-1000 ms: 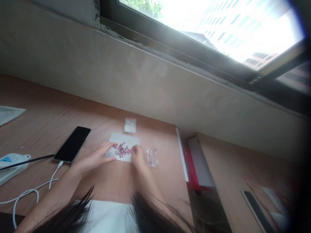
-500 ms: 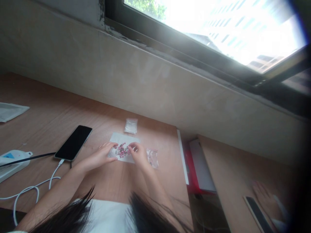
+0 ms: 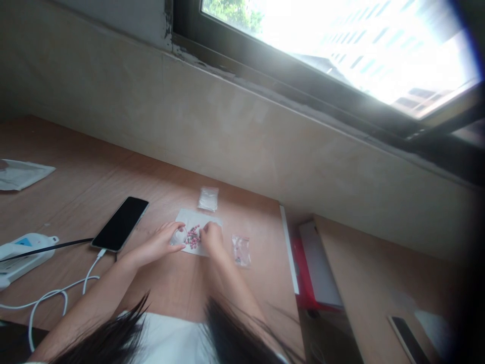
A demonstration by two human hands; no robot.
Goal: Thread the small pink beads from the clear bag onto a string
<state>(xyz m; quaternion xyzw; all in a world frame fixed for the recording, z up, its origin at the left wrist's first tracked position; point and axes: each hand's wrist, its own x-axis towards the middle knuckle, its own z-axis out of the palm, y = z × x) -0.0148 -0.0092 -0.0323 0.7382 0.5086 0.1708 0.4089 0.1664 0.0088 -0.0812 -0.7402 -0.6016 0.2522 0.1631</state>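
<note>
Pink and dark beads [image 3: 194, 237] lie in a loose heap on a white sheet [image 3: 217, 218] on the desk. To the left of the heap, my left hand [image 3: 169, 238] curves its thumb and fingers around a small, whitish, see-through piece [image 3: 179, 236]; its exact kind is unclear. My right hand [image 3: 212, 237] is at the right side of the beads, its fingertips pinched together and lowered to the sheet. Whatever those fingertips hold is hidden. A clear zip bag [image 3: 241, 250] with a few small bits inside lies to the right of my right hand.
Behind the sheet lies a small stack of clear bags [image 3: 208, 198]. Leftward are a black phone [image 3: 120, 224] with a white cable [image 3: 91, 273], a power strip [image 3: 28, 253] and a pale packet [image 3: 28, 174]. Another desk [image 3: 364, 273] at right bears a phone [image 3: 407, 338].
My right hand has turned, and its fingers have closed down by the beads. My left hand keeps its hold. At the right desk, the other person's hand has left its spot beside the phone.
</note>
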